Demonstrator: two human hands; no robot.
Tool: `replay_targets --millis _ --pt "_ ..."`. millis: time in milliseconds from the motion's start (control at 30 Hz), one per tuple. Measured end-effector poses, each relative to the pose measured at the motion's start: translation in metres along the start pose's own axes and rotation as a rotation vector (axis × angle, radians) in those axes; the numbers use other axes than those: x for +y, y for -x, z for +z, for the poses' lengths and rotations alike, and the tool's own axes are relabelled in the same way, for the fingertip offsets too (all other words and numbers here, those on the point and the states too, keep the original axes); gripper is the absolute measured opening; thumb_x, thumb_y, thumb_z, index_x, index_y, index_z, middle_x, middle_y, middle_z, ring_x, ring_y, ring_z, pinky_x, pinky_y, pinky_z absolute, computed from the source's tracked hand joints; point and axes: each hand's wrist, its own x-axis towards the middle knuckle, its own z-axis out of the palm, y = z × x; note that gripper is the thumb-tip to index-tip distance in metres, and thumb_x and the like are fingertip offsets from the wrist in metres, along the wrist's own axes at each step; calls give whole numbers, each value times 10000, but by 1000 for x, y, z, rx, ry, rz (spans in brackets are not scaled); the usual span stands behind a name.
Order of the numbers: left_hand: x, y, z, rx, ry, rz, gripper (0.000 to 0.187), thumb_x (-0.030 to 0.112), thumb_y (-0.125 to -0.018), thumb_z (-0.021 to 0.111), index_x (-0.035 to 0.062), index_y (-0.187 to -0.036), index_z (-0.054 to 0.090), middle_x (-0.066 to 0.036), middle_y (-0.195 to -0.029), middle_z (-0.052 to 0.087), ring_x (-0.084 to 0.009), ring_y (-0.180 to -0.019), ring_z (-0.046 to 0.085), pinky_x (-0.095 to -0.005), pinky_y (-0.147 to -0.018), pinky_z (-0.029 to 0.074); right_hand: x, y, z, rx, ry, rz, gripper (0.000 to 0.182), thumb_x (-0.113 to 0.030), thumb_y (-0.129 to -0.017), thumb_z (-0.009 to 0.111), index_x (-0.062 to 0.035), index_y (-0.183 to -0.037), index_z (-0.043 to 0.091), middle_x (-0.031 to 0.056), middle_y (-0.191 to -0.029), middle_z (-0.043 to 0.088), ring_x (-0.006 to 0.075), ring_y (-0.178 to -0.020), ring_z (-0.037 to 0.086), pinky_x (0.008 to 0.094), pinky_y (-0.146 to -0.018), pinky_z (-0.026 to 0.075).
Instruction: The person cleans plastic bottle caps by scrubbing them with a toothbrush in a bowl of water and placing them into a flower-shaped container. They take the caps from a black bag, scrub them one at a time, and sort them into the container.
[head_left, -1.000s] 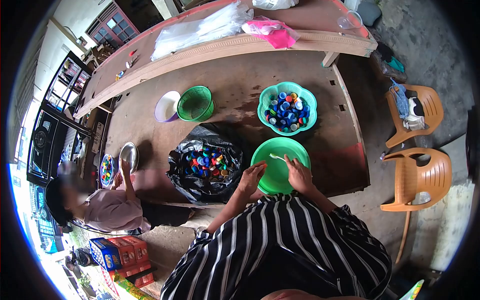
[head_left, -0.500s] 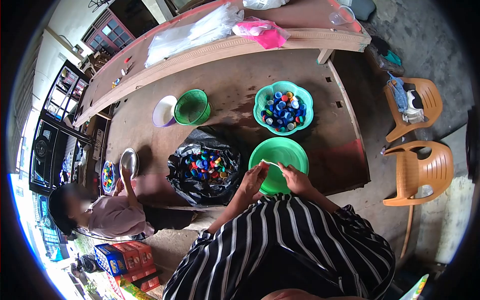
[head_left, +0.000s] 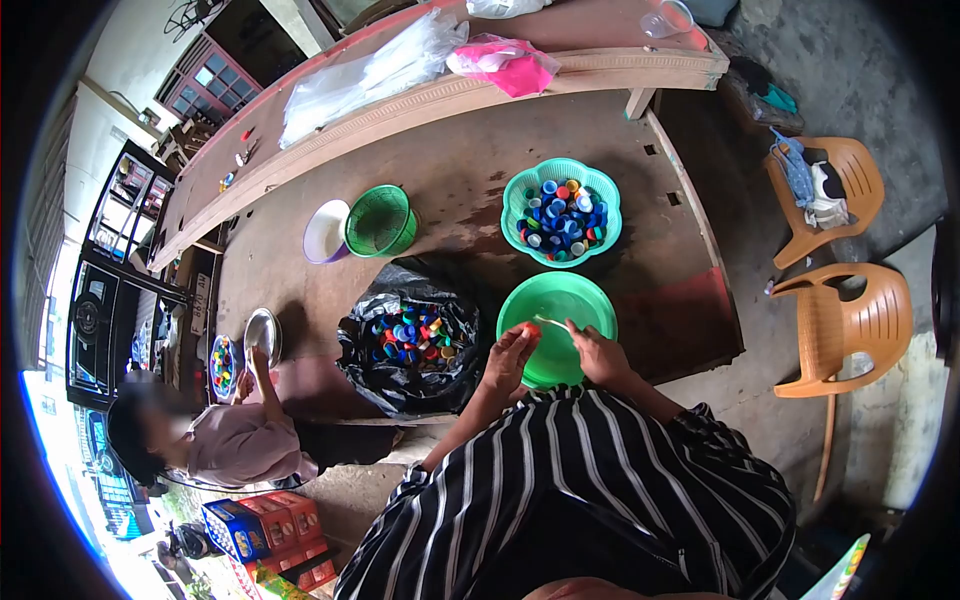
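Note:
Over the green basin (head_left: 540, 292), my left hand (head_left: 512, 355) pinches a small red cap (head_left: 530, 329). My right hand (head_left: 597, 352) grips a thin, pale tool (head_left: 552, 322) whose tip points toward the cap. To the left of my hands lies an open black plastic bag (head_left: 458, 372) full of mixed coloured caps (head_left: 412, 335). Beyond the basin, a scalloped turquoise basket (head_left: 513, 205) holds mostly blue caps (head_left: 565, 220).
A co-worker (head_left: 235, 435) sits at the left beside a metal bowl (head_left: 262, 335) and a small basket of caps (head_left: 223, 368). Green (head_left: 381, 222) and white (head_left: 325, 232) containers stand farther back. Orange chairs (head_left: 850, 335) are at right; a raised wooden ledge (head_left: 480, 90) crosses behind.
A red cap now shows in my left hand, where a pale green piece was before. My right hand has shifted slightly right and down. The view has shifted a little.

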Motion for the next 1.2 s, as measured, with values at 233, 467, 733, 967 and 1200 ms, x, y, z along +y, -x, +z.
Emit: replay_targets --millis 233,467,733,967,1200 --pt "-2 -1 -5 9 -58 39 177 55 -914 547 21 -1086 564 -77 -1020 621 -157 -937 616 -261 -862 510 6 -1 1 -46 56 55 547 -116 -835 515 -98 -1367 390 176 -945 577 340 -735 622 413 -634 517" --pt "-1 0 -7 59 -125 66 164 66 -916 551 17 -1071 573 -69 -1013 618 -146 -934 602 -253 -870 489 6 -7 1 -41 73 -7 545 -89 -800 511 -86 -1338 425 159 -967 580 326 -739 632 411 -631 523" --pt "-5 -4 -10 81 -117 46 183 101 -930 539 0 -1082 557 -64 -1011 611 -129 -916 596 -242 -848 492 14 -21 13 -57 206 -16 537 -70 -813 499 -100 -1344 427 171 -1036 561 316 -781 620 395 -646 518" --pt "-8 -3 -15 106 -83 49 212 95 -936 520 -7 -1122 532 -84 -1025 607 -149 -921 599 -264 -861 488 -6 -8 -5 -86 48 38 498 -114 -859 515 -96 -1348 423 160 -1012 561 322 -809 616 395 -656 513" --pt "-1 -3 -3 140 -165 43 187 99 -915 566 -5 -1070 547 -66 -984 603 -134 -889 604 -258 -842 503 3 -19 0 -79 122 10 504 -96 -819 529 -80 -1317 456 159 -1011 572 325 -829 617 406 -668 512"
